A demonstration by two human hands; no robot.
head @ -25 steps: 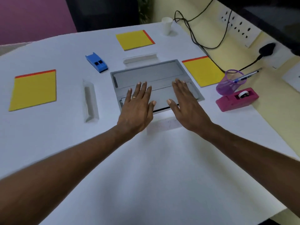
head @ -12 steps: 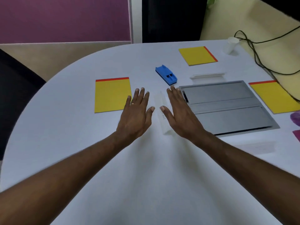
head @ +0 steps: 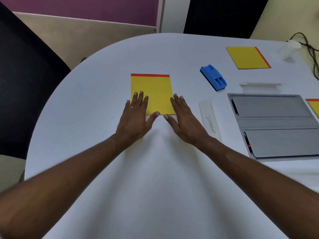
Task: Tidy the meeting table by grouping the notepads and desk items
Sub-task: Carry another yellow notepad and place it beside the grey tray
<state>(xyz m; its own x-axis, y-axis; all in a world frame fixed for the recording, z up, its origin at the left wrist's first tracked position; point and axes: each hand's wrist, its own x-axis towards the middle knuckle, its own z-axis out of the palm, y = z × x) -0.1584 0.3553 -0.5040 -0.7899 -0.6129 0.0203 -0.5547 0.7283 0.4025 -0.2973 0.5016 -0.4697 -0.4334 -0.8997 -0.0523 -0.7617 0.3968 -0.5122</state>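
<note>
A yellow notepad with a red top strip lies flat in the middle of the white table. My left hand is spread flat over its near-left corner, fingers apart. My right hand is spread beside its near-right edge, fingertips at the pad's side. Neither hand holds anything. A second yellow notepad lies far right, and a third shows only at the right edge. A blue stapler sits between them.
A clear name plate marked ELEPHANT lies right of my right hand; another name plate lies beyond. A grey inset panel fills the right. A white cup and black cables are far right. A black chair stands left.
My view and both hands have swung left, from the grey panel past the name plate to the yellow notepad. Both hands stay flat and spread.
</note>
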